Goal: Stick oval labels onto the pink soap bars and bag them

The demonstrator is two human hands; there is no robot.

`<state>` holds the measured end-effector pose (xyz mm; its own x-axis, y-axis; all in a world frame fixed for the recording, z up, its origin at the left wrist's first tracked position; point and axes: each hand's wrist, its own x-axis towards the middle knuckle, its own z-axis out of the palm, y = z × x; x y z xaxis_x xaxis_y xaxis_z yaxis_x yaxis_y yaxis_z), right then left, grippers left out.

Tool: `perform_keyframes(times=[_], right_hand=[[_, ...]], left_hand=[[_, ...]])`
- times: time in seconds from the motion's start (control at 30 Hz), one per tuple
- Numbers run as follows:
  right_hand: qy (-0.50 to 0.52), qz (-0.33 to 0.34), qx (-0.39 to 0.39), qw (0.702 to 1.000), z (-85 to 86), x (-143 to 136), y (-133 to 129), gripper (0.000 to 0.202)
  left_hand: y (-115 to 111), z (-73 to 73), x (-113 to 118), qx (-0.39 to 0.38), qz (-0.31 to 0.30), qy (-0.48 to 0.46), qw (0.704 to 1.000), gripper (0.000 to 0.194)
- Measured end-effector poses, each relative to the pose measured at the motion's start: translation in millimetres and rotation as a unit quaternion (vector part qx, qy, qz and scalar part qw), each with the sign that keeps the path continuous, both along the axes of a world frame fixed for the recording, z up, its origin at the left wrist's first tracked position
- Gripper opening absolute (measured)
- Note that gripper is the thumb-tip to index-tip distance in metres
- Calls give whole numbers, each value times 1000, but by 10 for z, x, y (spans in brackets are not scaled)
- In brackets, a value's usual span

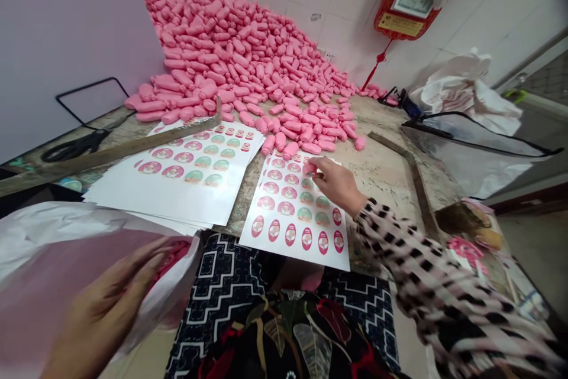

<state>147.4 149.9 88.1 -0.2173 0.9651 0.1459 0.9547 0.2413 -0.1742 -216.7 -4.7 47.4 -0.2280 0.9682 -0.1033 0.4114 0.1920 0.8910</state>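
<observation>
My left hand (118, 299) reaches into the mouth of a translucent white plastic bag (39, 231) at the lower left. Its fingers curl against a dark pink thing (173, 259) that I cannot make out, and the bag partly hides them. My right hand (337, 184) is over the far end of a white sticker sheet (270, 243) printed with pink, green and oval labels. Thumb and fingers are pinched together beside a small pink piece (312, 165) too covered to identify. A stack of similar sticker sheets (186, 207) lies to the left.
A large heap of pink bottle-shaped pieces (248, 48) covers the back of the worn table. A wooden strip (133, 147) crosses the stacked sheets, near black scissors (82, 145). Another strip (417, 178) and a clear black-edged bag (470, 160) lie at the right.
</observation>
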Motion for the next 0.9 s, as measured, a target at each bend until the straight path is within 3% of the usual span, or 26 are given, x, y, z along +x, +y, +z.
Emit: perform_keyframes(times=[0.03, 0.07, 0.13, 0.2, 0.27, 0.33, 0.37, 0.43, 0.5, 0.57, 0.67, 0.9], right_hand=[[97, 21, -26, 995, 62, -31, -185, 37], [214, 59, -84, 971, 119, -73, -387, 35], [373, 114, -227, 892, 206, -171, -802, 30], [439, 134, -316, 830, 231, -241, -1153, 29], [479, 122, -334, 803, 175, -224, -1369, 32], [504, 63, -297, 809, 44, -89, -1430, 39], [506, 17, -258, 823, -41, 19, -1412, 41], [459, -82, -164, 869, -224, 279, -1322, 35], [339, -169, -66, 923, -390, 524, -1212, 31], [204, -219, -25, 954, -513, 687, -1124, 28], [89, -240, -15, 966, -612, 751, -1052, 22], [47, -228, 7, 972, -625, 688, -973, 21]], left_hand=[[49, 64, 214, -7, -37, -6, 999, 28], [97, 127, 432, 1, -58, -32, 998, 36], [186, 227, 849, -39, -155, -124, 979, 68], [253, 259, 1196, -113, -280, -228, 926, 84], [300, 225, 1458, -206, -378, -306, 849, 77], [338, 154, 1648, -276, -422, -331, 798, 57], [359, 116, 1725, -291, -428, -320, 793, 48], [414, 53, 1857, -254, -422, -257, 832, 33], [487, 14, 1979, -145, -416, -138, 887, 23], [569, -6, 2099, -13, -430, 21, 903, 14], [683, -16, 2270, 95, -477, 181, 855, 13], [848, -76, 2519, 102, -530, 261, 800, 42]])
